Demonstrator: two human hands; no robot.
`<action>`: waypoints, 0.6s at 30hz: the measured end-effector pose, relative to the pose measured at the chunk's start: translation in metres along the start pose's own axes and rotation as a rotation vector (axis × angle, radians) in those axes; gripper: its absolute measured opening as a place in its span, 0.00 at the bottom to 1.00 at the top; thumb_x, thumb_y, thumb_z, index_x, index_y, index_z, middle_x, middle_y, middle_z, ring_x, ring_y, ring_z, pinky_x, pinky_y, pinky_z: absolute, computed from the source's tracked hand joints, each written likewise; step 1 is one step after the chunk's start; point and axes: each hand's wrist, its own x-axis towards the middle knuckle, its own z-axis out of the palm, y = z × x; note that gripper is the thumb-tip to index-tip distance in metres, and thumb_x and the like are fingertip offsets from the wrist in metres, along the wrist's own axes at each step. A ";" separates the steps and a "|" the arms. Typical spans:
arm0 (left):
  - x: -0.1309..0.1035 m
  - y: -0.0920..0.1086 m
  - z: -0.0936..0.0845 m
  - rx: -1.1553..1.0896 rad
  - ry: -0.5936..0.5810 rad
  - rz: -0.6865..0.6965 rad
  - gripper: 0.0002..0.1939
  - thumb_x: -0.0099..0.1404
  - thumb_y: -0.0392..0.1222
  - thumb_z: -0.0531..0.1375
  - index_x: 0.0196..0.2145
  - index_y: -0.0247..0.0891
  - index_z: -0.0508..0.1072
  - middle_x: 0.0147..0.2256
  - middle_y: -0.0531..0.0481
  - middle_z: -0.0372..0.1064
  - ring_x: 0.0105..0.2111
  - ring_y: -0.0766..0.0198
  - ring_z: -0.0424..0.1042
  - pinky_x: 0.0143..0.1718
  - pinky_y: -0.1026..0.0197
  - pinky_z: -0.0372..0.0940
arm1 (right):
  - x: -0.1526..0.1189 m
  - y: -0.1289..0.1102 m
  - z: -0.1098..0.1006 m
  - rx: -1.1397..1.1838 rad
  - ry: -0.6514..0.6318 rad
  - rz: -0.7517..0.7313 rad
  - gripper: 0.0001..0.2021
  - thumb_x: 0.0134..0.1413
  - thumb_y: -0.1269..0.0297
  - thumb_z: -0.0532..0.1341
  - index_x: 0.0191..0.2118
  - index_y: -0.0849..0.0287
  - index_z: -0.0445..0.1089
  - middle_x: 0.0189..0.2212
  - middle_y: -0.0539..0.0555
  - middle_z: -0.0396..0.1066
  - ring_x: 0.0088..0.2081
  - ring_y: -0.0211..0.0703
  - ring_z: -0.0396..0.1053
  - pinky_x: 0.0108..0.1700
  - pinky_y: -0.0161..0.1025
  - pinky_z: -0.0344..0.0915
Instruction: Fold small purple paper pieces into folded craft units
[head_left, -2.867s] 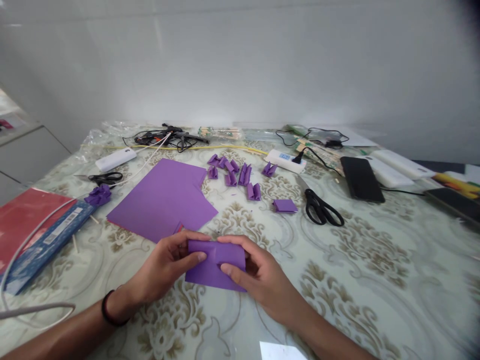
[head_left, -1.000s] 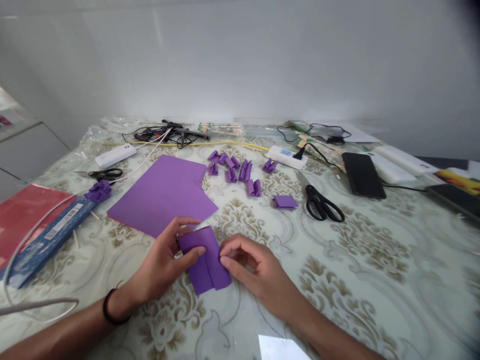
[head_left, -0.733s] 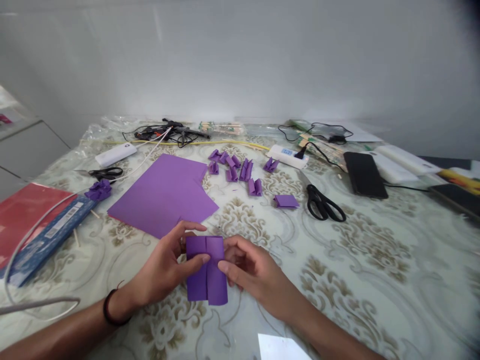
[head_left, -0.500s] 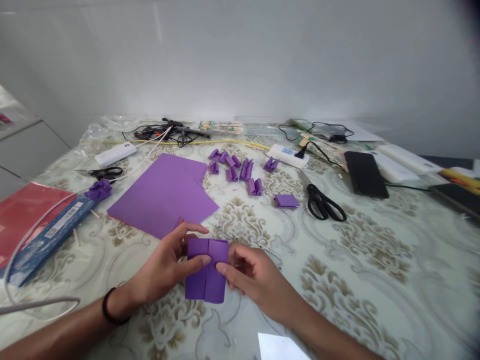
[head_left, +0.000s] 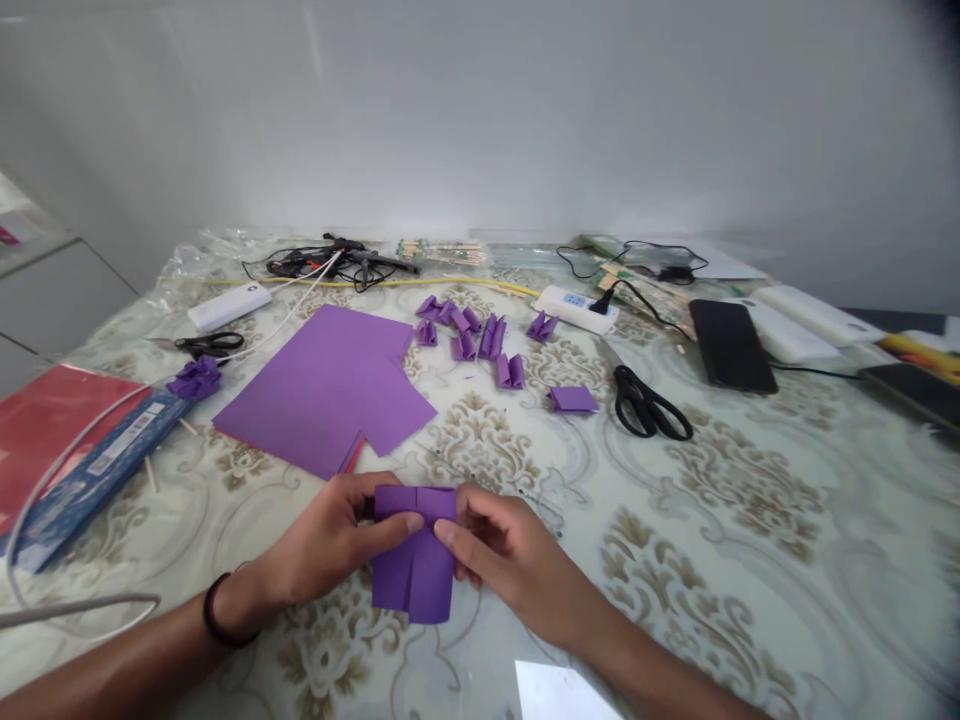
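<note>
Between my two hands, above the patterned tablecloth, is a folded piece of purple paper (head_left: 412,583) whose two flaps meet along a middle line. My left hand (head_left: 341,530) grips its left side, thumb on the front and fingers hidden behind. On the right side my right hand (head_left: 510,560) pinches it the same way, the thumb near the centre line. Beyond the hands lie large purple sheets (head_left: 322,390) with a red edge showing beneath. Several small folded purple pieces (head_left: 493,338) are grouped farther back, and one flatter folded piece (head_left: 573,400) rests to their right.
Black-handled scissors (head_left: 646,405) lie at right, near a black phone (head_left: 731,345) and a white power strip (head_left: 577,308). At left are other scissors (head_left: 206,345), a crumpled purple paper flower (head_left: 195,379), a white power bank (head_left: 229,306) and a blue package (head_left: 97,480). Cables cross the back.
My left fingers, earlier raised above the paper's top edge, have curled down behind it. The folded paper has dropped slightly toward me, and its lower flaps part a little more.
</note>
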 end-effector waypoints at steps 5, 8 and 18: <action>-0.001 0.003 0.003 0.075 0.046 0.034 0.17 0.68 0.53 0.67 0.30 0.35 0.76 0.26 0.54 0.67 0.27 0.66 0.63 0.27 0.66 0.58 | 0.000 0.002 -0.001 -0.042 0.017 0.010 0.22 0.65 0.44 0.64 0.30 0.56 0.64 0.24 0.48 0.66 0.26 0.38 0.64 0.30 0.35 0.61; -0.001 0.003 0.005 0.008 0.010 0.017 0.17 0.69 0.54 0.66 0.36 0.35 0.80 0.30 0.50 0.75 0.28 0.64 0.68 0.29 0.65 0.62 | 0.000 0.001 -0.001 -0.047 0.032 0.011 0.22 0.65 0.45 0.65 0.29 0.56 0.64 0.23 0.48 0.67 0.26 0.38 0.65 0.30 0.35 0.61; -0.002 0.006 0.005 -0.018 -0.114 0.001 0.19 0.72 0.54 0.63 0.43 0.34 0.84 0.35 0.45 0.81 0.31 0.61 0.73 0.32 0.63 0.67 | -0.001 0.001 0.000 -0.041 0.034 0.003 0.23 0.64 0.45 0.65 0.27 0.56 0.62 0.22 0.47 0.65 0.26 0.38 0.64 0.29 0.35 0.60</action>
